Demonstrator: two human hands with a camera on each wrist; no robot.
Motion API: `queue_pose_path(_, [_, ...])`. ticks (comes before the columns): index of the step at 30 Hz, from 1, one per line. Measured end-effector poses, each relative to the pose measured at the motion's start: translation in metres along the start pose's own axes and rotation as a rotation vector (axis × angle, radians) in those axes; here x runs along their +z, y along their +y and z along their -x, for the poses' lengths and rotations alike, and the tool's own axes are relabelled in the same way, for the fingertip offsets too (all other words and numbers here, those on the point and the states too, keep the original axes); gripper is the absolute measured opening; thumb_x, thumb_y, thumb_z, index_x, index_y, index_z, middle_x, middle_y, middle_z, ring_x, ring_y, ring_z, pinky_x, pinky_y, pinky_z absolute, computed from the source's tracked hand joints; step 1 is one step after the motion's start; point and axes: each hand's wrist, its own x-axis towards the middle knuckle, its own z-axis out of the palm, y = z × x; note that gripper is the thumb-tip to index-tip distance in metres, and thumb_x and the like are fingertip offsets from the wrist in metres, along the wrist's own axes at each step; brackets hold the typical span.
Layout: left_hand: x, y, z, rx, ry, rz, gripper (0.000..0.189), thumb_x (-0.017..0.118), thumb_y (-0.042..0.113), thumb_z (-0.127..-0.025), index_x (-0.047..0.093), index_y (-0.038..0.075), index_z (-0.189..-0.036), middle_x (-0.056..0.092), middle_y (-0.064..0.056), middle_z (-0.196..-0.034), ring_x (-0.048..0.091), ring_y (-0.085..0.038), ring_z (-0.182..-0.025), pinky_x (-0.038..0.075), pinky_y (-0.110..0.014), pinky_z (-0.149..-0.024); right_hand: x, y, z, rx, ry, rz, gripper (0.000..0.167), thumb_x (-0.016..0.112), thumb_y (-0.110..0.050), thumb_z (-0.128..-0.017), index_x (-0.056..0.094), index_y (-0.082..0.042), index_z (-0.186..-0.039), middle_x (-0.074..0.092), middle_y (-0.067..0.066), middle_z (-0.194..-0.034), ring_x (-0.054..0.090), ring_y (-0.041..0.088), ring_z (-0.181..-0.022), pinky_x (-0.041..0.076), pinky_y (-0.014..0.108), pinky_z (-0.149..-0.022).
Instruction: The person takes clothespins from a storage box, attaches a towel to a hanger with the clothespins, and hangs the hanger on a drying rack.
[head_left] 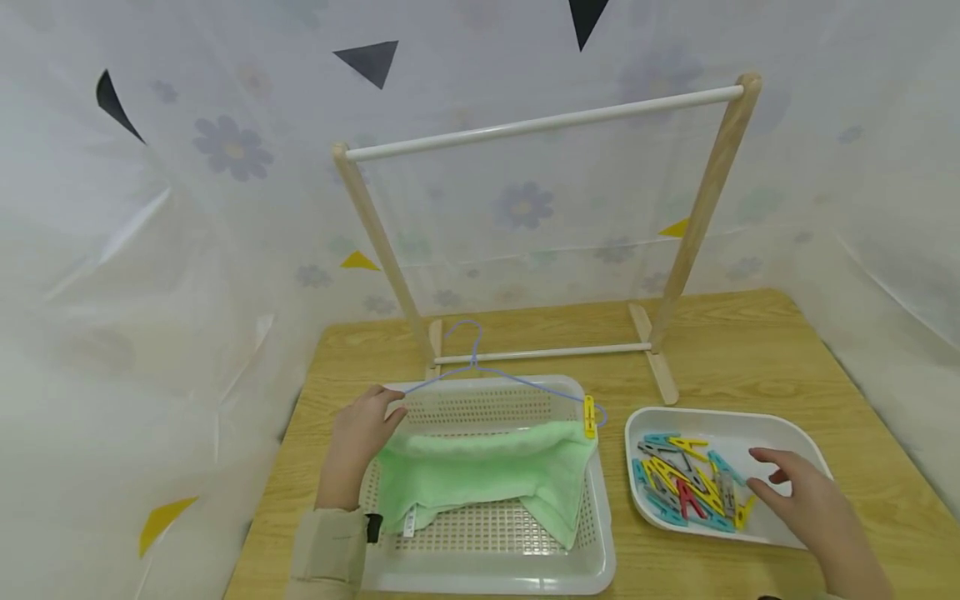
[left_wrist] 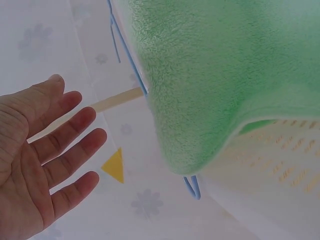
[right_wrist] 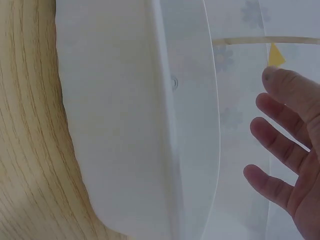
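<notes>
A light green towel (head_left: 480,479) hangs over a blue wire hanger (head_left: 474,354) that lies across a white perforated basket (head_left: 558,577). One yellow clothespin (head_left: 589,417) pins the towel to the hanger at its right end. Near the left end is my left hand (head_left: 360,442); in the left wrist view its fingers (left_wrist: 70,167) are loosely spread, apart from the towel (left_wrist: 200,75). Over the white tray (head_left: 783,425) hovers my right hand (head_left: 813,500), relaxed and holding nothing. Several clothespins (head_left: 686,479), yellow, blue, grey and red, lie heaped in the tray's left part.
Behind the basket stands a wooden rack with a white top bar (head_left: 547,125) and a foot (head_left: 652,358) on the table. The wooden tabletop (head_left: 765,350) is bordered by translucent flower-patterned sheeting (head_left: 225,250).
</notes>
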Motion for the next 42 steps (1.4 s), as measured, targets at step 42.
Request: queue_pose_path(42, [0.003,0.001,0.001,0.022,0.036,0.038,0.025,0.064,0.022,-0.084,0.066,0.008,-0.104,0.061,-0.009,-0.097,0.053,-0.015,-0.053,0.035,-0.023,-0.041,-0.020,0.069,0.033,0.287,-0.123,0.102,0.047,0.067,-0.009,-0.076,0.044,0.017,-0.108,0.046,0.038,-0.097,0.052,0.045,-0.070,0.043,0.048,-0.054])
